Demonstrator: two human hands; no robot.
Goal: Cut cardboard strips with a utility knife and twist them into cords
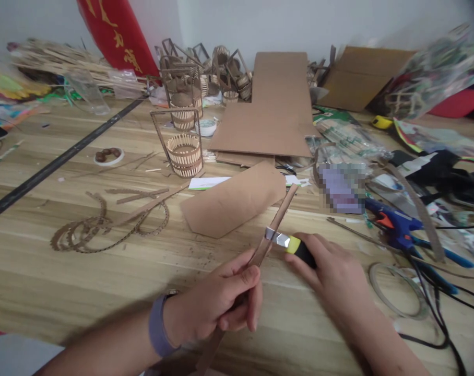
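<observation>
**While your left hand pinches a brown strip, your right hand holds a yellow-and-black cutter at it**

Your left palm covers the middle of the strip; its lower end reappears below your hand and runs blurred towards the bottom edge. Your right hand hides the back of the cutter, and you can't tell from here whether its metal end touches the strip or only overlaps it. A pixelated patch obscures a purple item, and the clutter at far right is smeared.

Your left forearm, banded in purple, comes up from the lower left, thumb uppermost, the fingers closed on the strip, which slants up and away to the right. Your right forearm enters from the lower right, the fingers closed around the cutter, its metal end pointing left.

Beyond your hands, a cut cardboard piece lies on the tabletop, near a small handled basket. Curled strips lie to the left, a blue glue gun to the right.
</observation>
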